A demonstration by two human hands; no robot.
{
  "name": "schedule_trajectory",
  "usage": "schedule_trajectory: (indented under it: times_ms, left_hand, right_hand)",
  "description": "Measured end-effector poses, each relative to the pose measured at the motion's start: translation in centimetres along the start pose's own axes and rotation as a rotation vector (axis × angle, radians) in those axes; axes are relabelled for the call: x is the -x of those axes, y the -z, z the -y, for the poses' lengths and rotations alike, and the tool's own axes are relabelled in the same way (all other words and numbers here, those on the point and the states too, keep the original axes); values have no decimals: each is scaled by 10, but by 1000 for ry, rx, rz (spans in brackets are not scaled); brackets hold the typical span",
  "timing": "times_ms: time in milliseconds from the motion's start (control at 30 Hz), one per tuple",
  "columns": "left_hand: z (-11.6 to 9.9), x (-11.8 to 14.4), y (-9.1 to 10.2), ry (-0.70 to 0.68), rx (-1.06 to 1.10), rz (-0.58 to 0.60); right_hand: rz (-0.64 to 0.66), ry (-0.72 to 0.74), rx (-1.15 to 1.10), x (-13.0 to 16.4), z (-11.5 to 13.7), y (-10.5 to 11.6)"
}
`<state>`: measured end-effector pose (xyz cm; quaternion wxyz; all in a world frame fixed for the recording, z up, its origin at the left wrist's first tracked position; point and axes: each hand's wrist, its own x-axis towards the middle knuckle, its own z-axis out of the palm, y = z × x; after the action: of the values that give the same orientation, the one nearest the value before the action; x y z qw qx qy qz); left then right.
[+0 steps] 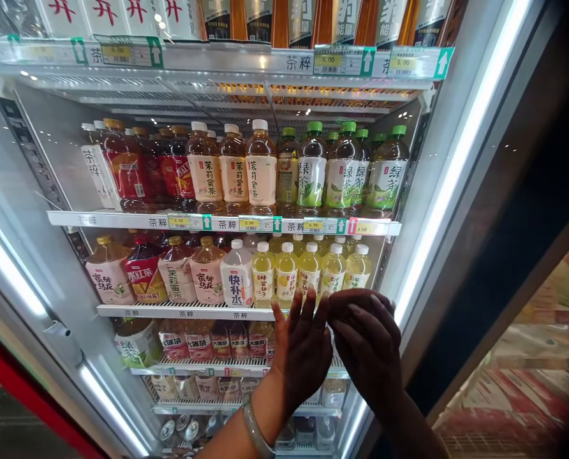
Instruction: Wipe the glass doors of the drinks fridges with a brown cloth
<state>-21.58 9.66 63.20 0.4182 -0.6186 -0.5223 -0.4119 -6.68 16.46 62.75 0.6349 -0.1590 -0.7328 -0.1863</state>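
I face an open drinks fridge with several shelves of bottled tea. My left hand (302,347) is raised in front of the third shelf, fingers spread and upright, a pale bangle on its wrist; it holds nothing. My right hand (367,338) is beside it, fingers curled leftward near the left hand's fingertips, below the yellow-green bottles (310,270). Whether the right hand holds anything is hidden by its back. Small dark red bottles (220,339) stand just left of my left hand.
Upper shelf holds brown tea bottles (233,169) and green-capped green tea bottles (342,167). A white-capped bottle (236,274) and pink-labelled bottles stand on the shelf below. Price tags line each shelf edge (222,223). The fridge door frame (457,166) rises at right; cans lie at the bottom.
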Motion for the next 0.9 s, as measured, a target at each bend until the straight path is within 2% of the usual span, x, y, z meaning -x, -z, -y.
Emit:
schedule_trajectory:
  times_ms: [67,133,267,333,400,533,633,767,900]
  left_hand:
    - [1,-2,0,-16,13,-1]
    - [1,-4,0,-22,17,0]
    - [-8,-8,-3,-10,45,-1]
    - [-15,-10,-6,-10,66,-13]
    - [-21,-11,-9,-7,77,-29]
    - [-27,-10,-14,-10,81,-37]
    - [-29,-10,-16,-22,91,-27]
    - [-34,-13,-17,-34,105,-25]
    - [-40,-13,-20,-36,109,-20]
  right_hand:
    - [29,11,30,16,-10,8]
    - [5,-12,52,22,-26,17]
    - [-114,-94,81,-3,-49,27]
    - [-138,-116,86,-16,-46,25]
    - [-103,-100,74,-17,-36,21]
    - [16,-12,71,13,-27,20]
    - [-6,-32,95,27,-43,30]
    - [-79,-110,125,4,-65,40]
    - [-70,-109,83,-17,-50,33]
